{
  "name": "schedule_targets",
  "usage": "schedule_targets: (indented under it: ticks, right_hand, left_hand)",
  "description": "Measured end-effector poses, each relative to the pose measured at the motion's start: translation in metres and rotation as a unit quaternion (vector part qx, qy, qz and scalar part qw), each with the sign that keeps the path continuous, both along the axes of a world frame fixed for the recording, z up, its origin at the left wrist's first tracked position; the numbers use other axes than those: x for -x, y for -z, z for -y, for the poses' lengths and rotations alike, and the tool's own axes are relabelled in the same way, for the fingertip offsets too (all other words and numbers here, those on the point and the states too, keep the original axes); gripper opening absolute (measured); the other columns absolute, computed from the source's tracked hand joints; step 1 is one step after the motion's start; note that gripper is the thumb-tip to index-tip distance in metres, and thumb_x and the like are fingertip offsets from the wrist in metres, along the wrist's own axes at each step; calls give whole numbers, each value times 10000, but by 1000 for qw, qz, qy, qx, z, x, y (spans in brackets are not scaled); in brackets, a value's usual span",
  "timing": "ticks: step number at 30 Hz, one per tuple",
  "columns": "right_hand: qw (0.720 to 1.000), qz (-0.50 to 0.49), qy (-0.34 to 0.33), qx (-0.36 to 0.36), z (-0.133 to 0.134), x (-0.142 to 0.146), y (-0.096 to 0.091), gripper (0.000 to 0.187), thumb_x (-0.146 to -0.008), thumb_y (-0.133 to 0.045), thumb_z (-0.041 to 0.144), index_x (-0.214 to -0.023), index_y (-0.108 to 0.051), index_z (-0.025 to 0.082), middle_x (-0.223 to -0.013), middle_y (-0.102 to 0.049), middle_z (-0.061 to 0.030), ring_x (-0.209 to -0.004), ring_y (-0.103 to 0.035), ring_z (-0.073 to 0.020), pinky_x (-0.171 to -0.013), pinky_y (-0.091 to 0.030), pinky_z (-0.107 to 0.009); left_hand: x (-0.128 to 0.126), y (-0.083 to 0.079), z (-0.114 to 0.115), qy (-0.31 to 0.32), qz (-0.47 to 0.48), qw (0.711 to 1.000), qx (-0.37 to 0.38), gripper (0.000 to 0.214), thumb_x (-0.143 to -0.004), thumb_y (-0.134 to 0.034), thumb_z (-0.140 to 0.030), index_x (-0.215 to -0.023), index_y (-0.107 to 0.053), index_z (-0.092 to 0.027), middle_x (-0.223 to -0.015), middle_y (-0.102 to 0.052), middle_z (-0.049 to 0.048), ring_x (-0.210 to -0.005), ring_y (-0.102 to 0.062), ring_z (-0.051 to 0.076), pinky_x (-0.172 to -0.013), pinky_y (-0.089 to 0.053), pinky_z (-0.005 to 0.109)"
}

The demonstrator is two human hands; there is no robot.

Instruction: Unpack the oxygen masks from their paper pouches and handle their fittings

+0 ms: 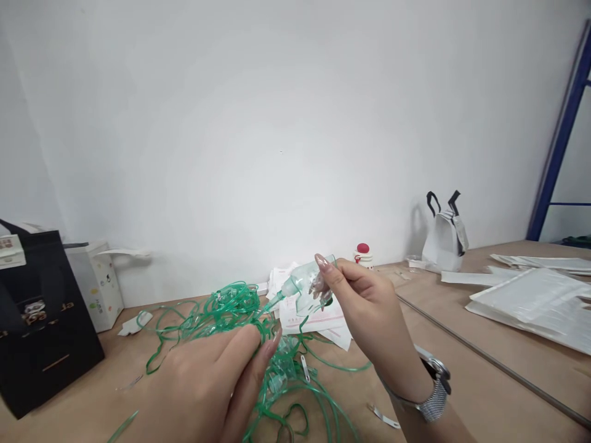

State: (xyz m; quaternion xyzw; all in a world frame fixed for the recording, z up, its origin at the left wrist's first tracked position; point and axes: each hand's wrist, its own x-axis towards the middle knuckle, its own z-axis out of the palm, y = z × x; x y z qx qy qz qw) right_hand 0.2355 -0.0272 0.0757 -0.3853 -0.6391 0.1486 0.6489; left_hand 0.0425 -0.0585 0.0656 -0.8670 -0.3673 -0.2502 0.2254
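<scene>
Near the front of the wooden table (489, 394), our right hand (364, 301) is raised and pinches a clear, green-tinted mask piece (302, 286) between thumb and fingertips, holding it above the loose papers (318, 323). From its narrow end a line runs down and left into the tangle of green tubing (231, 307), which sprawls across the middle of the table. Our left hand (217, 375) lies on the near side of that tangle, its fingers curled together over a bunch of loops and gripping them.

We judge the main risk to be the knot itself. With one hand lifting the mask piece and the other clamping the loops, any pull between them could tighten the snarl, kink the soft line, or pop it off the connector. The dragging loops could also catch the papers or the small metal strips (383, 417) lying among them and sweep them along.

Well apart sit a black bag (41, 320) at far left, a white bag (446, 237) by the wall and flat white packets (535, 301) at right.
</scene>
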Motion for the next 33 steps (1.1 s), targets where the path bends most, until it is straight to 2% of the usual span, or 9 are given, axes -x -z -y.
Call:
schedule_targets:
  ticks: [6, 9, 14, 18, 24, 26, 30, 31, 33]
  right_hand:
    - [992, 96, -83, -5, 2, -12, -7, 306, -897, -450, 347, -677, -581, 179, -699, -575, -20, -718, -547, -157, -673, -436, -283]
    - [979, 134, -151, -3, -1, -18, -10, 257, -899, -452, 327, -767, -622, 185, -773, -601, -32, -756, -560, -158, -697, -454, -287]
    - [965, 92, -246, -29, -7, -30, -13, 258, -908, -437, 313, -849, -662, 203, -855, -614, -47, -773, -561, -158, -701, -451, -287]
    - [941, 75, -329, 0, -11, -31, -6, 315, -889, -450, 407, -791, -661, 194, -807, -607, -56, -704, -550, -166, -631, -449, -293]
    - [903, 111, -414, 5, -19, -19, 8, 361, -844, -506, 473, -681, -651, 186, -718, -602, -48, -750, -538, -182, -733, -446, -341]
    - [894, 119, -433, -1, -20, -16, 9, 359, -847, -509, 464, -664, -649, 188, -714, -614, -45, -766, -527, -180, -766, -434, -350]
    - [886, 114, -450, 16, -21, -14, 8, 321, -847, -539, 416, -664, -632, 169, -702, -594, -40, -738, -523, -167, -753, -429, -342]
    - [882, 104, -459, 16, -22, -14, 8, 301, -848, -547, 396, -676, -628, 163, -718, -597, -44, -741, -531, -165, -740, -431, -333]
    - [877, 74, -475, 18, -24, -13, 8, 259, -839, -575, 373, -710, -619, 152, -765, -603, -51, -745, -544, -159, -704, -433, -310]
  left_hand:
    - [-4, 3, -14, -192, 9, 976, 102, 340, -915, -337, -342, -665, -531, -219, -548, -606, -37, -458, -584, 132, -424, -305, 213]
    - [-1, 8, -23, -194, 65, 974, 100, 359, -898, -355, -412, -680, -558, -211, -647, -624, -12, -547, -598, 138, -464, -355, 205]
    - [3, 3, -21, -123, 204, 955, 177, 362, -857, -383, -525, -906, -579, -225, -915, -648, 31, -826, -623, 192, -692, -496, 309]
    - [-5, 0, -10, 11, 288, 923, 256, 386, -892, -307, -516, -1064, -558, -278, -1093, -635, 15, -1038, -583, 174, -847, -497, 320]
    - [-9, 7, -9, 110, 307, 869, 371, 420, -874, -352, -542, -1148, -548, -291, -1130, -647, 33, -1041, -603, 153, -790, -533, 276]
    - [-8, 6, -11, 142, 315, 836, 426, 340, -862, -417, -509, -1041, -592, -278, -1027, -670, 19, -974, -621, 139, -774, -527, 264]
    - [-8, 4, -16, 239, 368, 719, 539, 191, -812, -550, -411, -901, -563, -242, -888, -628, -10, -888, -596, 127, -784, -479, 252]
    - [-9, 5, -17, 243, 383, 703, 548, 200, -791, -576, -406, -890, -549, -235, -864, -608, -11, -878, -583, 133, -784, -467, 257]
    - [-11, 6, -19, 217, 407, 706, 538, 254, -752, -617, -418, -899, -532, -229, -834, -564, -13, -862, -552, 146, -778, -446, 268]
